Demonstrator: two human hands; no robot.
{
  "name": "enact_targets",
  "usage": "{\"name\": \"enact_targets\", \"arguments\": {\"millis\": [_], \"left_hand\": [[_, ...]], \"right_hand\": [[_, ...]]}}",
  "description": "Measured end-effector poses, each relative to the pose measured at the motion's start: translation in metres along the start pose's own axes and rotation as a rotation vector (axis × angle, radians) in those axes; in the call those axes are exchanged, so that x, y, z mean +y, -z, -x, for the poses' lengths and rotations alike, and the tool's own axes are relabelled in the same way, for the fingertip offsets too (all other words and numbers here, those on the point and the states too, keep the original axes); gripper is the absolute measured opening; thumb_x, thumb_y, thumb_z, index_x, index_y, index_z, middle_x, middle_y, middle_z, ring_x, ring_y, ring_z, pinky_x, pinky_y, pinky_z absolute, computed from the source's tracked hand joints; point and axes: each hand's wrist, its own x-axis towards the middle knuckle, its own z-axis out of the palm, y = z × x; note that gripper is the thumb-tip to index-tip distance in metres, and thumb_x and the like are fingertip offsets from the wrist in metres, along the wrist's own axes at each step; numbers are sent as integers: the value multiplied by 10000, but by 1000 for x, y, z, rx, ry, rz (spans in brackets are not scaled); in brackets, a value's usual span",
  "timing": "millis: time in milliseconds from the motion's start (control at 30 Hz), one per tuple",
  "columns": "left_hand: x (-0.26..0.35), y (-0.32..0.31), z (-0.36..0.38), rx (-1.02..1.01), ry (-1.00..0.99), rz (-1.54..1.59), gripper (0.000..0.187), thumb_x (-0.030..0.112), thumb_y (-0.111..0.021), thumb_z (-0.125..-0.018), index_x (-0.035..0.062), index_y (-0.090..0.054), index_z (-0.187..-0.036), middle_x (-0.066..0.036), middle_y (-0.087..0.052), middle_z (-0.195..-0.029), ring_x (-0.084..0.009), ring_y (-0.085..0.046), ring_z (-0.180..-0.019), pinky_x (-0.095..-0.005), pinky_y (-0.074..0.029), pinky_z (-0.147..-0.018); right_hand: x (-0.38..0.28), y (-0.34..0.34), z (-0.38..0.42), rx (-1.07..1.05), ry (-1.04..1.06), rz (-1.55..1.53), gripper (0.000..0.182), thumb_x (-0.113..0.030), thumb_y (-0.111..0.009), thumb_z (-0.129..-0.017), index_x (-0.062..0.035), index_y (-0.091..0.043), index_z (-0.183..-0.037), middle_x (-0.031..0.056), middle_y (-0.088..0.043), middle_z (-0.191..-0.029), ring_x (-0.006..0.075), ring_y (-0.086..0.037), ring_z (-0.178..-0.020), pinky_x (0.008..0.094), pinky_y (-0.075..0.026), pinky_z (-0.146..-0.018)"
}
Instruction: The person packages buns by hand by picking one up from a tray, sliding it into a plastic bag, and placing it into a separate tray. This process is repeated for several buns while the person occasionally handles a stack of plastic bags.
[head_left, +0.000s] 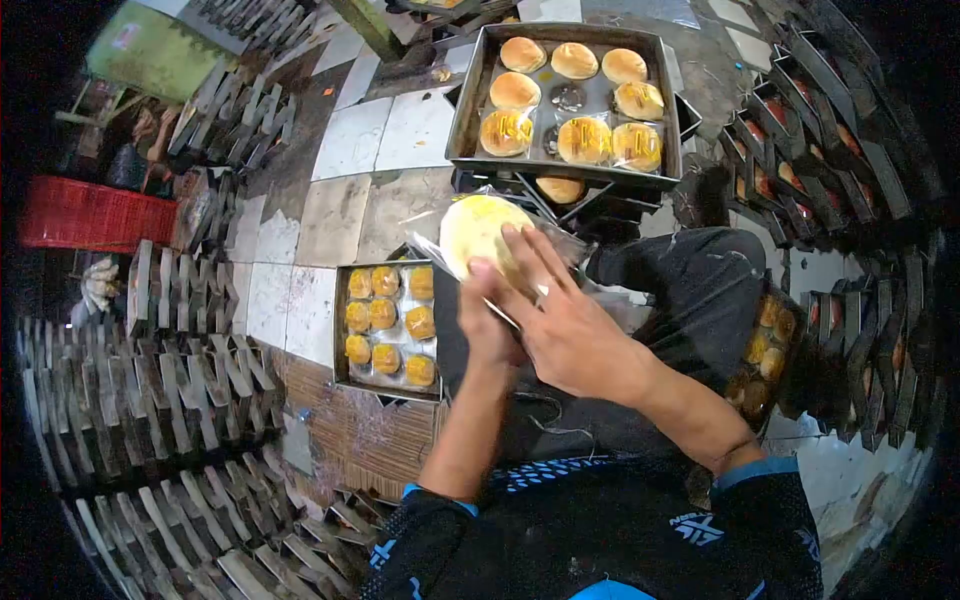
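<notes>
A round, pale yellow bun (478, 228) is held up between both hands above my lap, with clear plastic wrap (425, 240) around it. My left hand (488, 330) grips the bun from below, its thumb at the near edge and the other fingers hidden. Across the bun's right side lie the fingers of my right hand (575, 325), pressing bun and plastic. Beyond them stands a metal tray (465, 125) of buns, some golden and plain, others in printed clear wrappers. A smaller tray (342, 320) to the left holds several wrapped buns in rows.
Stacks of dark metal trays stand at the left (150, 400) and right (810, 130). A red crate (95, 212) is at the far left, near a person's arm (160, 135). Another tray of buns (765, 355) sits beside my right leg. White and brown tiles (350, 130) cover the floor.
</notes>
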Motion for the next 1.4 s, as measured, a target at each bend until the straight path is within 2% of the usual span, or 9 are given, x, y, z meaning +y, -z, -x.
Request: {"name": "enact_targets", "arguments": {"millis": [267,467,633,733,900,1000,1100,1300,1400], "left_hand": [[36,17,-7,-75,136,498,654,511,-463,-911,62,-440,-1386,-177,-558,-1312,-338,-584,-1155,-510,-519,-922],[33,6,-21,-91,342,350,582,423,-481,-916,14,-476,-1330,-185,-614,-1222,-330,-637,-1058,-496,-543,-865],[53,46,-40,-256,290,553,706,566,-487,-852,39,-492,-1322,-192,-622,-1191,-334,-645,-997,-496,-567,-786],[44,51,-29,-158,418,427,643,532,-437,-908,53,-493,-1334,-185,-605,-1231,-327,-628,-1048,-494,-553,-824],[21,25,29,-85,677,282,640,578,-300,-1002,96,-443,-1397,-92,-538,-1353,-270,-543,-1200,-398,-474,-981],[-31,59,25,42,-222,-402,476,394,-433,-1019,20,-514,-1303,-118,-573,-1265,-184,-556,-1135,-318,-446,-970],[2,82,20,-27,-386,-629,230,184,-603,-966,-6,-626,-1093,-76,-688,-987,-179,-640,-888,-287,-512,-813],[52,110,0,140,-1083,-881,126,154,-665,-903,31,-652,-886,-114,-629,-862,-249,-618,-762,-365,-505,-709],[19,154,-19,223,-969,-1146,77,83,-696,-861,35,-676,-917,-104,-613,-882,-241,-589,-773,-324,-474,-671]], "right_hand": [[9,-4,32,26,32,-888,108,-66,-677,-823,-38,-697,-925,122,-666,-811,299,-655,-707,381,-525,-660],[-1,13,11,-88,185,-702,81,-103,-661,-831,-37,-627,-864,139,-615,-809,340,-627,-763,419,-503,-659],[35,51,22,-632,282,-1414,180,-93,-711,-823,-18,-669,-980,125,-630,-812,303,-630,-765,374,-516,-710],[48,-3,18,309,-191,-50,336,-210,-762,-760,-49,-677,-1042,124,-644,-901,389,-609,-877,448,-494,-832],[16,7,0,569,147,-267,171,-84,-794,-712,-30,-711,-852,93,-614,-820,276,-593,-791,371,-492,-768],[11,-11,1,682,-368,-724,66,-64,-714,-850,0,-700,-858,56,-608,-789,129,-543,-664,247,-422,-592],[17,-26,4,554,-536,-1032,96,-75,-705,-864,19,-700,-877,45,-605,-790,102,-525,-682,241,-409,-595],[13,-5,-32,666,62,-262,115,-34,-763,-783,-11,-709,-882,88,-603,-816,225,-584,-701,304,-475,-614],[49,-80,-40,300,-421,-800,24,-9,-704,-830,-6,-687,-846,124,-647,-858,208,-627,-691,305,-501,-624]]}}
